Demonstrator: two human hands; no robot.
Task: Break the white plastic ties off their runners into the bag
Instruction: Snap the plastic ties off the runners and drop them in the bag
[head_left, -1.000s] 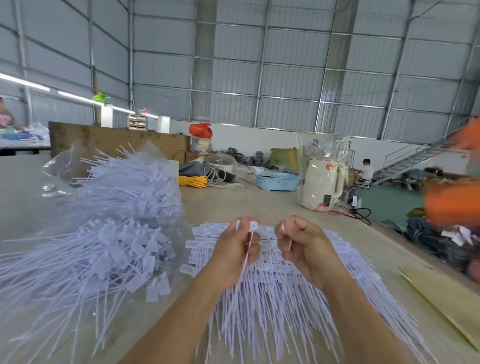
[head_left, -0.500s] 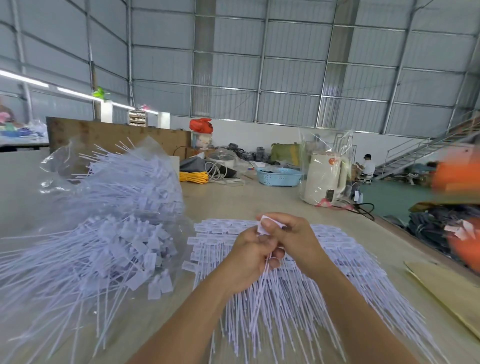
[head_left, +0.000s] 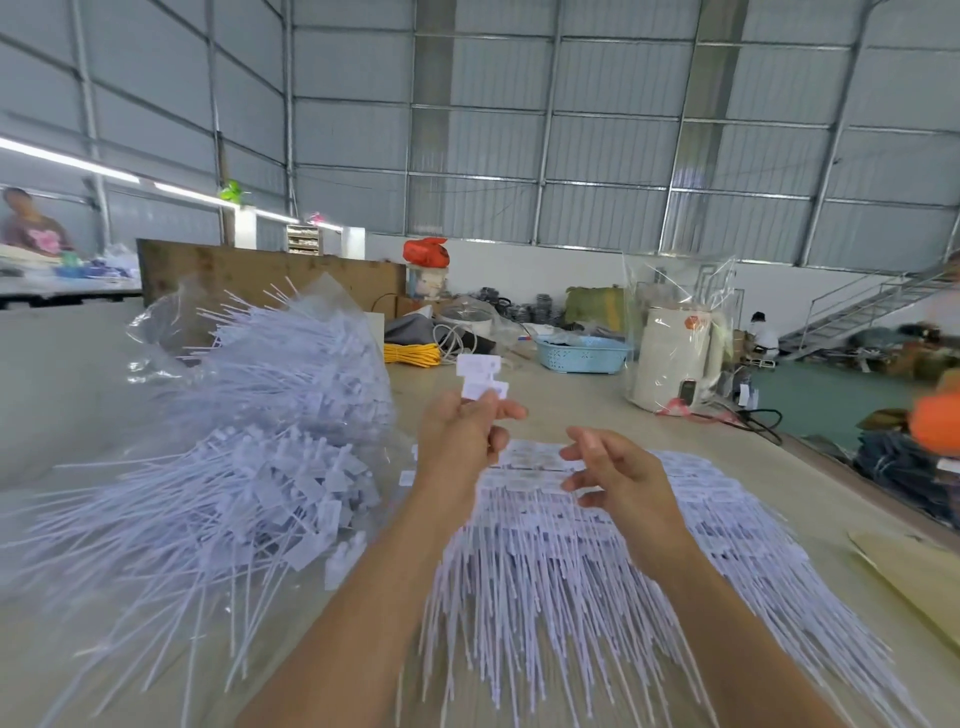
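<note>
My left hand (head_left: 460, 441) is up above the table (head_left: 597, 410), thumb and fingers pinching a couple of white plastic ties (head_left: 480, 375) by their flat tag heads, which stick up above the fingertips. My right hand (head_left: 618, 480) hovers just beside it, lower and to the right, fingers loosely spread and holding nothing that I can see. Under both forearms lies the fanned sheet of ties on runners (head_left: 597, 561), tag heads away from me, thin tails pointing toward me. To the left sits the clear plastic bag (head_left: 171, 332), mouth toward me, stuffed with loose ties (head_left: 218, 504) that spill out onto the tabletop in a messy heap. Farther back I see a light blue basket (head_left: 582, 353) and a cream-coloured appliance (head_left: 675, 358) wrapped in clear film.
</note>
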